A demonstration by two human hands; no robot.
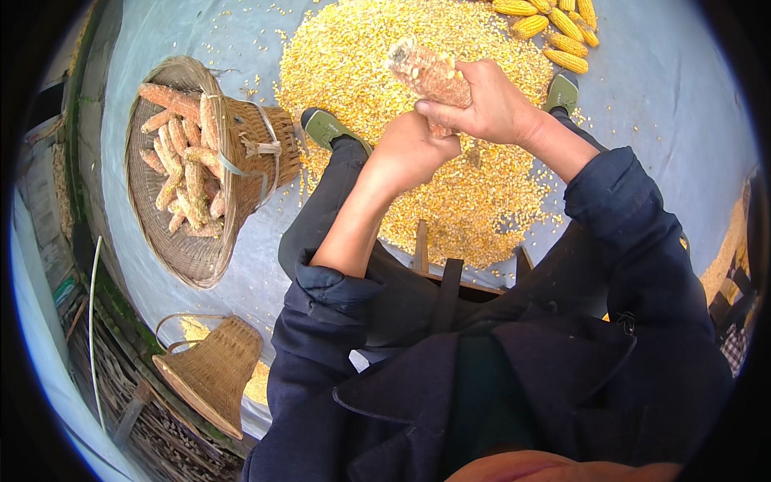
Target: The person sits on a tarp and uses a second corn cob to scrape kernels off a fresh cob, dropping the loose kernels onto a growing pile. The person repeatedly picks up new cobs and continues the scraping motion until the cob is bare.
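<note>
My right hand (491, 105) is closed around a mostly bare corn cob (430, 72), its thumb lying across it. A few yellow kernels still cling to that cob. Just below, my left hand (412, 147) is a fist on a second reddish cob (441, 129), only part of which shows between the two hands. Both hands meet above a wide heap of loose corn kernels (343, 66) spread on a pale blue sheet. Unshelled yellow ears of corn (566, 43) lie at the heap's upper right edge.
At the left, a wide-rimmed wicker basket (262, 144) holds many stripped cobs (196, 181). Below it a smaller wicker basket (223, 355) lies tipped. My green shoes (330, 128) flank the heap. A wooden stool or frame (421, 247) stands between my legs. Sticks are piled at lower left.
</note>
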